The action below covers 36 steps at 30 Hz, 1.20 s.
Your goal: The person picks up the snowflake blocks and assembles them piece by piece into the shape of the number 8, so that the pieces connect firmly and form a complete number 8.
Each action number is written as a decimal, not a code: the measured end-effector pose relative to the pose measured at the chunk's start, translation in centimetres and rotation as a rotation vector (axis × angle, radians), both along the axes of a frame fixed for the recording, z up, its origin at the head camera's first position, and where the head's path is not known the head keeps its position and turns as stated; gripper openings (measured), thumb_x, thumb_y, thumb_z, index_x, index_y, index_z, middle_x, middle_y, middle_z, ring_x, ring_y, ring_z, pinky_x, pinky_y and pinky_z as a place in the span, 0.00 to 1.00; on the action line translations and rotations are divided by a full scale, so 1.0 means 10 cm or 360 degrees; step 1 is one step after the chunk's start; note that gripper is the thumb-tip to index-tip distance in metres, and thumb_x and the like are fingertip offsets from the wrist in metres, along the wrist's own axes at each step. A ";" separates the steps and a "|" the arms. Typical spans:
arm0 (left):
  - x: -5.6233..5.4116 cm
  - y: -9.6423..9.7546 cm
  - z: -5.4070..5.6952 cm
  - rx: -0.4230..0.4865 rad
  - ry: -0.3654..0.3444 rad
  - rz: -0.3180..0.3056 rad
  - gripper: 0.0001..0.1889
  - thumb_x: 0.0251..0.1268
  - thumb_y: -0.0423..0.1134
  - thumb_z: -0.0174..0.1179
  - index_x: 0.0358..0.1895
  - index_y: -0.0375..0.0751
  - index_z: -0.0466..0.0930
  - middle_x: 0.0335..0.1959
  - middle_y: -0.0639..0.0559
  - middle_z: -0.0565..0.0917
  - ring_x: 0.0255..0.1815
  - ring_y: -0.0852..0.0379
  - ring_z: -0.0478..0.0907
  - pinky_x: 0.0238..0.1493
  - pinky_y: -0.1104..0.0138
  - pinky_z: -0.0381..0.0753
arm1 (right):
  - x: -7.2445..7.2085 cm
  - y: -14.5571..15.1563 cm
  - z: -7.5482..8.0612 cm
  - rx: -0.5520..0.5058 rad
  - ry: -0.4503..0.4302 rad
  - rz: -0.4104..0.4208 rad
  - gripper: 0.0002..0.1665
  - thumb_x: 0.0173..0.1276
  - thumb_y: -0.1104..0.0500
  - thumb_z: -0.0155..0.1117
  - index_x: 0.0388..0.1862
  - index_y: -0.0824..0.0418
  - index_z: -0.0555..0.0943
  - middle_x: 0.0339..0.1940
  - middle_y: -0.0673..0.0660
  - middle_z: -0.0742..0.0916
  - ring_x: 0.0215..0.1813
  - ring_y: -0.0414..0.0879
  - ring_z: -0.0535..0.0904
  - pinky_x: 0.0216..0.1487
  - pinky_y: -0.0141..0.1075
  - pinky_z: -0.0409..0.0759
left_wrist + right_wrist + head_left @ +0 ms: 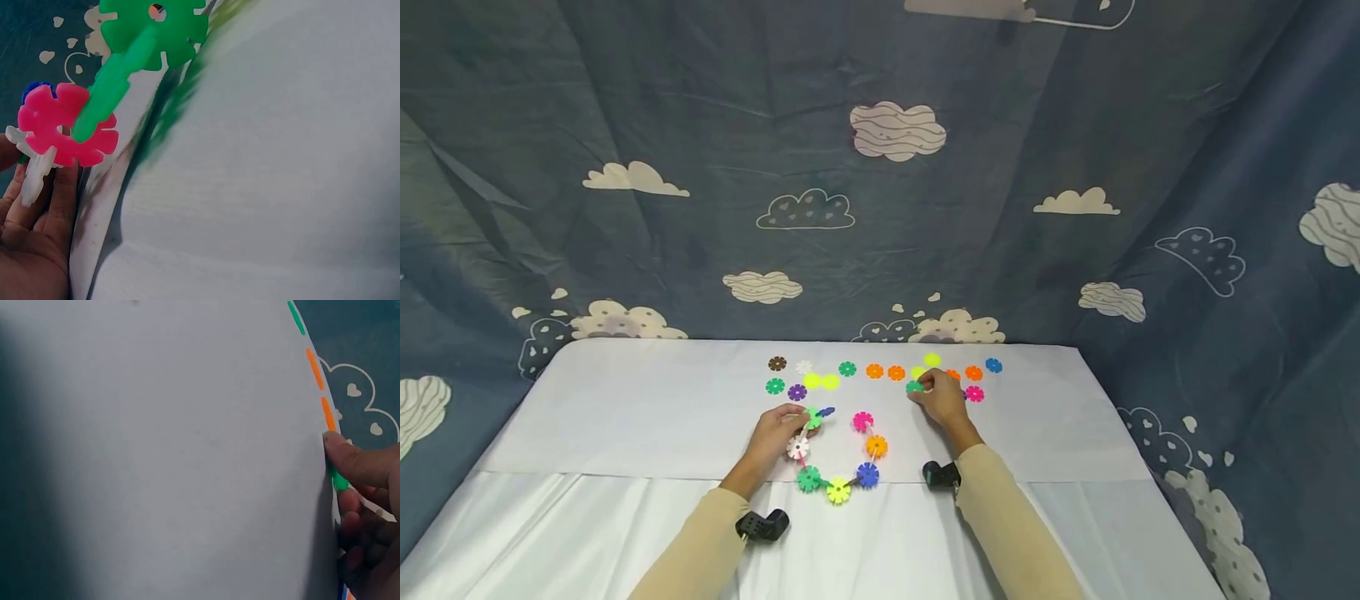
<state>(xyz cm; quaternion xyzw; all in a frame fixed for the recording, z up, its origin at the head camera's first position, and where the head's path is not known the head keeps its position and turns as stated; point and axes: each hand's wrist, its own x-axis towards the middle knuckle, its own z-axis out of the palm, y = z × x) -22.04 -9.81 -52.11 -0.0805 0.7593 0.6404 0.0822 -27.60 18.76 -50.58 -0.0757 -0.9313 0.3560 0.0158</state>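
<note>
My left hand [772, 437] pinches the upper left end of a chain of interlocking flower-shaped plastic discs, at a green disc [813, 418] with a blue disc [826, 412] slotted edge-on into it. The chain curves in an open loop through a white disc [798, 447], a yellow disc [838, 491] and a dark blue disc [868, 475] to a pink disc [862, 422]. In the left wrist view, a large green disc [181, 37] hangs past the left hand's fingers. Farther back, my right hand [946, 407] pinches a loose green disc [339, 479] between thumb and fingers.
Along the table's back lie loose discs, among them a brown disc [777, 363], a purple disc [797, 392], an orange disc [875, 372] and a blue disc [994, 365]. A white cloth covers the table [625, 417]. Behind it hangs a dark cloud-printed curtain [715, 233].
</note>
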 end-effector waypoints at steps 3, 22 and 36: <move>0.00 -0.01 0.02 0.0006 -0.0006 -0.0010 0.12 0.67 0.38 0.57 0.47 0.32 0.78 0.39 0.47 0.85 0.40 0.56 0.75 0.43 0.68 0.70 | -0.01 -0.01 0.00 -0.0030 0.0029 0.0026 0.18 0.58 0.62 0.73 0.46 0.65 0.79 0.35 0.58 0.81 0.39 0.51 0.75 0.45 0.41 0.79; 0.02 -0.02 0.01 0.0065 0.0055 -0.0054 0.08 0.69 0.37 0.57 0.41 0.33 0.75 0.23 0.55 0.78 0.23 0.61 0.69 0.26 0.71 0.69 | 0.26 -0.76 0.24 -0.0914 -0.0128 0.0579 0.09 0.63 0.67 0.67 0.41 0.70 0.84 0.24 0.55 0.86 0.24 0.43 0.80 0.27 0.30 0.78; 0.01 -0.01 0.01 0.0056 0.0042 -0.0027 0.08 0.69 0.36 0.58 0.42 0.33 0.76 0.22 0.53 0.80 0.22 0.61 0.70 0.25 0.71 0.69 | 0.23 -0.84 0.21 -0.0951 -0.0176 0.0672 0.09 0.64 0.67 0.65 0.42 0.72 0.83 0.27 0.58 0.85 0.23 0.44 0.80 0.30 0.33 0.83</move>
